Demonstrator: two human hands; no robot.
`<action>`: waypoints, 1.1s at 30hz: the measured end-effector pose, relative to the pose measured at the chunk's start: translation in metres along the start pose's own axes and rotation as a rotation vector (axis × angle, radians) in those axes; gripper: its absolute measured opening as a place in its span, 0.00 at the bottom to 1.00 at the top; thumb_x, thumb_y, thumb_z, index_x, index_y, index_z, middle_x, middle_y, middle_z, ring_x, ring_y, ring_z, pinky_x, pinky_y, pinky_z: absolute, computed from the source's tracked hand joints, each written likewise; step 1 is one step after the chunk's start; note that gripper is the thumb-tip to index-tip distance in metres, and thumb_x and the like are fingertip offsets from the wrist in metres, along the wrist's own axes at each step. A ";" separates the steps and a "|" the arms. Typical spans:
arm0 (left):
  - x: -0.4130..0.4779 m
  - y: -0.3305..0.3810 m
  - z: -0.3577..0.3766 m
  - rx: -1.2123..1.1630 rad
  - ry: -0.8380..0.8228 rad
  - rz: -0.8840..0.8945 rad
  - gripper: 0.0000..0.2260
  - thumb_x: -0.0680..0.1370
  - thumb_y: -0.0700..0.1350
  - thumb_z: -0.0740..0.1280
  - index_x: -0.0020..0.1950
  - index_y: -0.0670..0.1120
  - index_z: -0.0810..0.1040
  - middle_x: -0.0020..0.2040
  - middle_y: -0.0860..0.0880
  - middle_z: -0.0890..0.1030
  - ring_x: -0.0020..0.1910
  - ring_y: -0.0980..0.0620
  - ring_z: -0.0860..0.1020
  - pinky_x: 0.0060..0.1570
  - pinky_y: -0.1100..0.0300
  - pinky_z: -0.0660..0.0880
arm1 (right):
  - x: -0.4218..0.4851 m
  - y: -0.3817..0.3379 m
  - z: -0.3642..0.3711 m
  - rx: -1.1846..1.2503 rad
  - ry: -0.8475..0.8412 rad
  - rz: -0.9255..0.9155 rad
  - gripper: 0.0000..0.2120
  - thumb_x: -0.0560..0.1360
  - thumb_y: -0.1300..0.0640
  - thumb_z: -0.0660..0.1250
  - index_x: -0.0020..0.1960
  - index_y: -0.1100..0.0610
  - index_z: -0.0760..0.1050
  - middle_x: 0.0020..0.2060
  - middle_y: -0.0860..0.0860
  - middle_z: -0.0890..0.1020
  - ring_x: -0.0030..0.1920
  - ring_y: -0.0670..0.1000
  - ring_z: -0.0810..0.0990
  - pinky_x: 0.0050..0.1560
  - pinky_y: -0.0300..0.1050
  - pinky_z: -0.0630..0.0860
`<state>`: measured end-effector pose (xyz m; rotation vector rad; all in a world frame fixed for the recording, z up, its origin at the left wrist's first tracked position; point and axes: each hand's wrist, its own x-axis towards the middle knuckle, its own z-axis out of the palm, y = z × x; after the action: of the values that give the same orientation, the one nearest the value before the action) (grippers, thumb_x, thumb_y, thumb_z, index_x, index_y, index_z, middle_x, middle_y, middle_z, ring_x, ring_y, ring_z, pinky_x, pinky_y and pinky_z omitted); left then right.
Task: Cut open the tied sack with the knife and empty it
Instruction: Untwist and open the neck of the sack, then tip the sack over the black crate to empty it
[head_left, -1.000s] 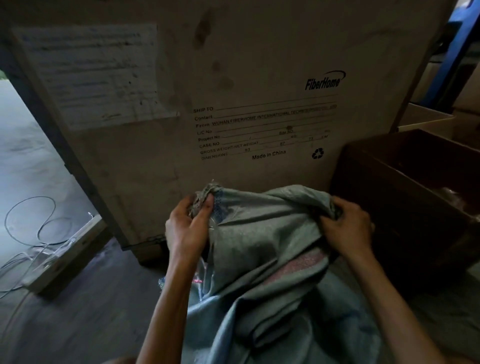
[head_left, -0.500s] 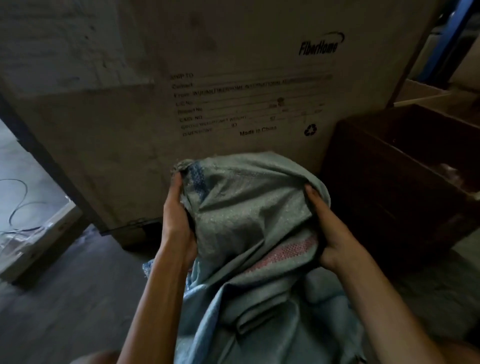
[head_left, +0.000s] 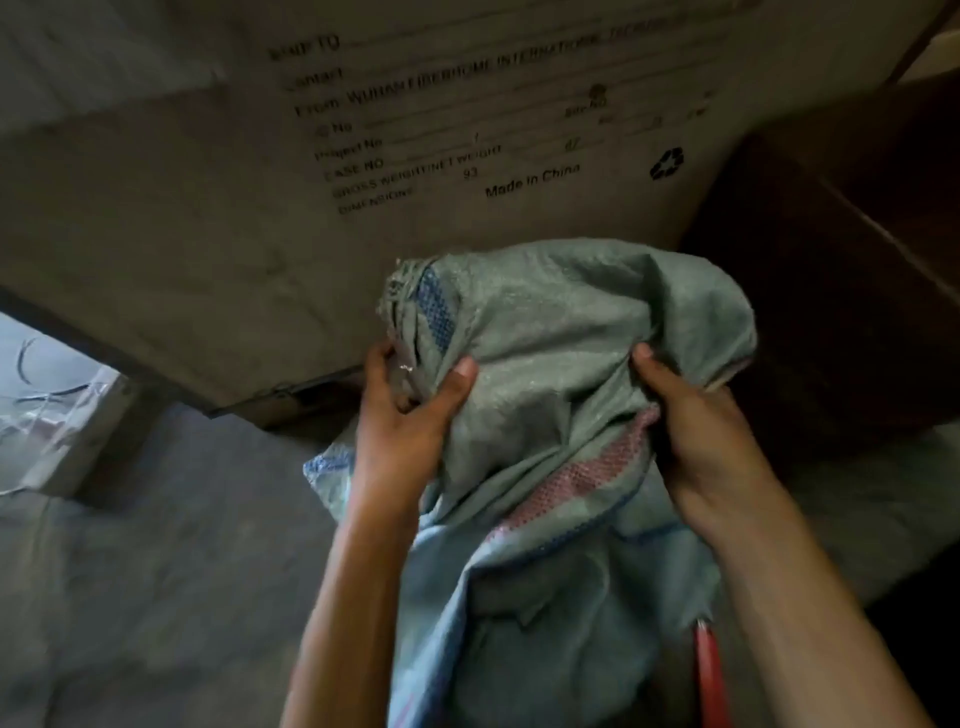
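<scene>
A grey-green woven sack (head_left: 550, 364) with a blue stripe and a pink stripe stands in front of me, its top bunched and folded over. My left hand (head_left: 410, 421) grips the frayed left edge of the sack, thumb on the front of the cloth. My right hand (head_left: 696, 436) clutches the sack's right side near the pink stripe. A thin red object (head_left: 707, 670), maybe the knife's handle, shows low beside my right forearm; its blade is not visible.
A large printed cardboard crate (head_left: 467, 145) rises right behind the sack. A dark brown open box (head_left: 841, 291) stands to the right. At the far left lie wires and clear plastic (head_left: 47, 405) on a pale board. Grey floor (head_left: 156, 571) spreads on the left.
Both hands have shifted lower on the sack, from pinching its top corners to clutching its sides. The bunched top now bulges above them, and the view has closed in.
</scene>
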<state>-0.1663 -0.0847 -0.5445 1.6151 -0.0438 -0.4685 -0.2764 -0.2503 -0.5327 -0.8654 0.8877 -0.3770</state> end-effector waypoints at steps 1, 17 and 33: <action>-0.009 0.008 0.006 -0.011 0.018 -0.015 0.25 0.78 0.45 0.73 0.72 0.54 0.70 0.57 0.61 0.81 0.50 0.71 0.82 0.53 0.71 0.79 | -0.011 -0.002 0.007 0.001 0.015 0.000 0.17 0.78 0.53 0.67 0.66 0.54 0.77 0.60 0.52 0.84 0.61 0.52 0.82 0.65 0.55 0.76; -0.242 0.371 -0.051 0.212 -0.380 -0.020 0.27 0.80 0.27 0.61 0.67 0.56 0.70 0.60 0.71 0.80 0.64 0.69 0.76 0.64 0.68 0.71 | -0.405 -0.196 0.102 -0.082 0.345 0.465 0.20 0.60 0.44 0.75 0.47 0.54 0.86 0.50 0.53 0.87 0.57 0.58 0.84 0.63 0.63 0.77; -0.413 0.483 0.053 0.215 -0.633 -0.292 0.33 0.80 0.40 0.67 0.82 0.55 0.59 0.78 0.52 0.71 0.78 0.54 0.67 0.79 0.45 0.61 | -0.564 -0.378 -0.016 0.224 0.723 0.010 0.38 0.58 0.51 0.79 0.67 0.58 0.76 0.64 0.55 0.80 0.65 0.58 0.78 0.70 0.63 0.70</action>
<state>-0.4398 -0.0626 0.0312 1.6290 -0.3474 -1.2237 -0.6059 -0.1445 0.0520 -0.5091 1.4789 -0.7912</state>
